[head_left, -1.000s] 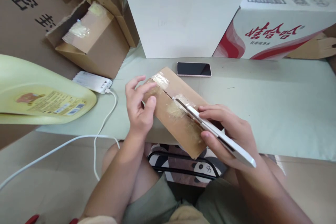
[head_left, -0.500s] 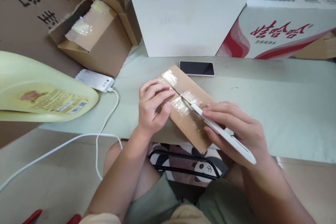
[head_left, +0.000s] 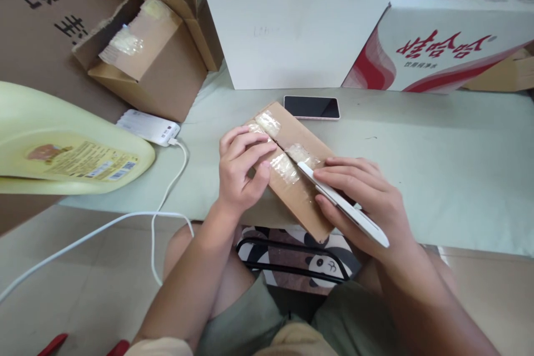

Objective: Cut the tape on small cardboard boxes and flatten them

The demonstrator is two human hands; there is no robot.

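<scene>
A small brown cardboard box [head_left: 306, 136] with strips of clear tape across its middle seam lies slanted at the table's front edge. My left hand [head_left: 244, 169] grips the box's left side, its bent fingers over the top and its thumb by the near edge. In my right hand [head_left: 367, 197] is a white box cutter [head_left: 346, 206], held between the thumb and fingers. Its front end rests at the seam, beside the taped patches. How far the blade reaches into the seam is hidden.
Behind the box lies a phone [head_left: 312, 107]. White cartons [head_left: 292, 33] stand along the back. To the left are an open cardboard box [head_left: 167, 67], a white power bank [head_left: 150, 127] with a cable [head_left: 181, 164], and a large yellow bottle [head_left: 83, 122].
My right hand and the box cutter have shifted slightly left and up along the seam. My left hand stays on the box, which has hardly moved.
</scene>
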